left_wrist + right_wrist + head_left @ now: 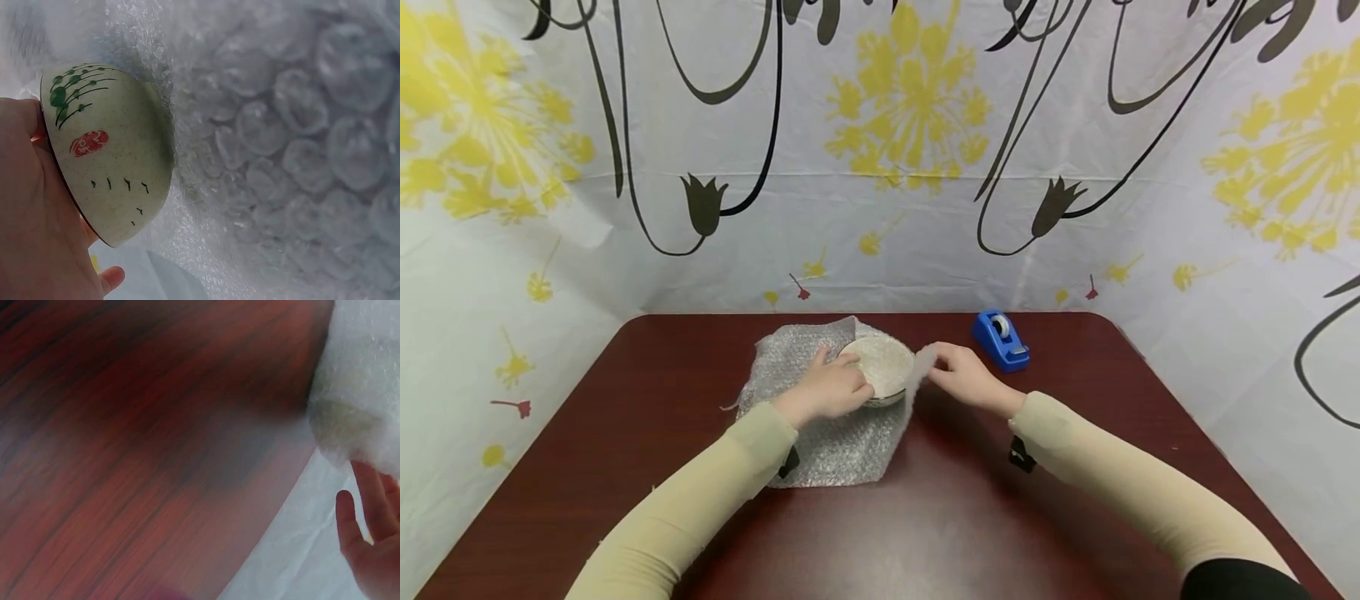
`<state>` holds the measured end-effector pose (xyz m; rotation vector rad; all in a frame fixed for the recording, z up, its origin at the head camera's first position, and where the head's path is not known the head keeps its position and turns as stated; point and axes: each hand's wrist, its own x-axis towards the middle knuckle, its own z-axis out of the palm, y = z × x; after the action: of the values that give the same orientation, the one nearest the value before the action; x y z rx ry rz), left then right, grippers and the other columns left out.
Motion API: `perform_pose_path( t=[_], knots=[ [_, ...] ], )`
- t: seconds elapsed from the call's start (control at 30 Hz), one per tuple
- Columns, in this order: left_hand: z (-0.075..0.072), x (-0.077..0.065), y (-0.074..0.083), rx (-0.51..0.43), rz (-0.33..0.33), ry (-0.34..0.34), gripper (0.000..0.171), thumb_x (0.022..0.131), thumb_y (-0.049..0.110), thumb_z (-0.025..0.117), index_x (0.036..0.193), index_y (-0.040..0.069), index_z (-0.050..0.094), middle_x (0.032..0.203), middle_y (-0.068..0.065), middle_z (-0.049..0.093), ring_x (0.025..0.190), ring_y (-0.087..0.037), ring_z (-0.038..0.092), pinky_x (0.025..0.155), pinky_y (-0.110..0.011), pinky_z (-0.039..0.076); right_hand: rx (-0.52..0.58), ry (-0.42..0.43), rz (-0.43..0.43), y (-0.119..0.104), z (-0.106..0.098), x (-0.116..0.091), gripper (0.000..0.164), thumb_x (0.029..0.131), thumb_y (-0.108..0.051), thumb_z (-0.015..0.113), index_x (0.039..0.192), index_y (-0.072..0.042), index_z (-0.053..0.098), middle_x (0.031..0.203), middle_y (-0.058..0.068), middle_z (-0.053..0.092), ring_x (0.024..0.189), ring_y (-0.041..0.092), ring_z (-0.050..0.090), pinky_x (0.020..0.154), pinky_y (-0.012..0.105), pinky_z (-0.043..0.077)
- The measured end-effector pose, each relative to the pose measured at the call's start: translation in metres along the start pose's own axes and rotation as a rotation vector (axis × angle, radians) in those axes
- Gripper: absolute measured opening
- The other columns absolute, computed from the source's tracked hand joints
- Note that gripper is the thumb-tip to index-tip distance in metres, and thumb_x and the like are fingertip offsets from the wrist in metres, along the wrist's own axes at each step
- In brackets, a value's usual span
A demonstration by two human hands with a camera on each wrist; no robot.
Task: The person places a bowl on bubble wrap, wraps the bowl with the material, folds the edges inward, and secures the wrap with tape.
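Note:
A pale speckled bowl (pixel 880 367) with a thin dark rim sits mouth up on a sheet of bubble wrap (pixel 842 454). Green strokes and a red stamp mark the side of the bowl (pixel 119 144) in the left wrist view. My left hand (pixel 831 387) rests over the bowl's near-left rim, fingers reaching across its mouth. At the bowl's right, my right hand (pixel 962 375) pinches the raised edge of the wrap, which stands up against the bowl. In the right wrist view the bowl shows dimly through the lifted wrap (pixel 369 381).
A blue tape dispenser (pixel 1002 340) with a roll in it stands at the back right, beyond my right hand. The dark red table (pixel 925 533) meets a patterned white curtain (pixel 880 250) at the back and both sides.

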<state>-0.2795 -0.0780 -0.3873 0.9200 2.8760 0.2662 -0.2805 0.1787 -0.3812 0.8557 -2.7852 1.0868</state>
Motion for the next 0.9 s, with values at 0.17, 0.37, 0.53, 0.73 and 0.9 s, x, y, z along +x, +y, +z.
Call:
perform_pose_path(
  t=[0.17, 0.37, 0.53, 0.73, 0.9],
  knots=[
    [-0.001, 0.001, 0.003, 0.013, 0.023, -0.006, 0.04, 0.103, 0.034, 0.035, 0.086, 0.025, 0.07, 0.111, 0.012, 0.068, 0.139, -0.017, 0.032, 0.114, -0.058, 0.004, -0.051, 0.034, 0.101, -0.005, 0.003, 0.009, 0.019, 0.095, -0.024, 0.062, 0.079, -0.013, 0.06, 0.079, 0.002, 0.052, 0.069, 0.017, 0.048, 0.061, 0.032, 0.041],
    [0.001, 0.003, 0.005, 0.046, 0.038, -0.016, 0.036, 0.101, 0.029, 0.037, 0.102, 0.02, 0.072, 0.116, 0.008, 0.067, 0.14, -0.017, 0.031, 0.114, -0.058, 0.006, -0.066, 0.024, 0.129, -0.006, 0.006, 0.016, 0.021, 0.094, -0.023, 0.063, 0.075, -0.014, 0.062, 0.094, 0.001, 0.059, 0.076, 0.015, 0.054, 0.066, 0.032, 0.046],
    [-0.001, 0.001, 0.004, 0.053, 0.0, -0.037, 0.041, 0.101, 0.034, 0.037, 0.117, 0.016, 0.072, 0.131, 0.005, 0.06, 0.142, -0.02, 0.027, 0.115, -0.056, 0.004, -0.033, 0.023, 0.156, -0.006, 0.009, 0.021, 0.02, 0.094, -0.023, 0.064, 0.077, -0.012, 0.064, 0.098, 0.003, 0.06, 0.073, 0.015, 0.056, 0.067, 0.032, 0.049],
    [-0.002, -0.001, 0.003, 0.051, -0.005, -0.05, 0.044, 0.102, 0.039, 0.037, 0.126, 0.017, 0.067, 0.14, 0.002, 0.053, 0.143, -0.024, 0.025, 0.115, -0.055, 0.004, 0.021, 0.054, 0.198, -0.004, 0.014, 0.024, 0.018, 0.092, -0.022, 0.067, 0.082, -0.008, 0.069, 0.096, 0.007, 0.058, 0.08, 0.018, 0.056, 0.067, 0.032, 0.05],
    [0.0, -0.001, 0.001, 0.049, -0.017, -0.063, 0.046, 0.103, 0.04, 0.037, 0.109, 0.014, 0.075, 0.136, -0.001, 0.057, 0.143, -0.023, 0.025, 0.115, -0.054, 0.003, 0.054, 0.075, 0.272, 0.0, 0.018, 0.023, 0.019, 0.093, -0.023, 0.066, 0.086, -0.007, 0.07, 0.096, 0.008, 0.058, 0.084, 0.02, 0.053, 0.068, 0.032, 0.046]
  ],
)
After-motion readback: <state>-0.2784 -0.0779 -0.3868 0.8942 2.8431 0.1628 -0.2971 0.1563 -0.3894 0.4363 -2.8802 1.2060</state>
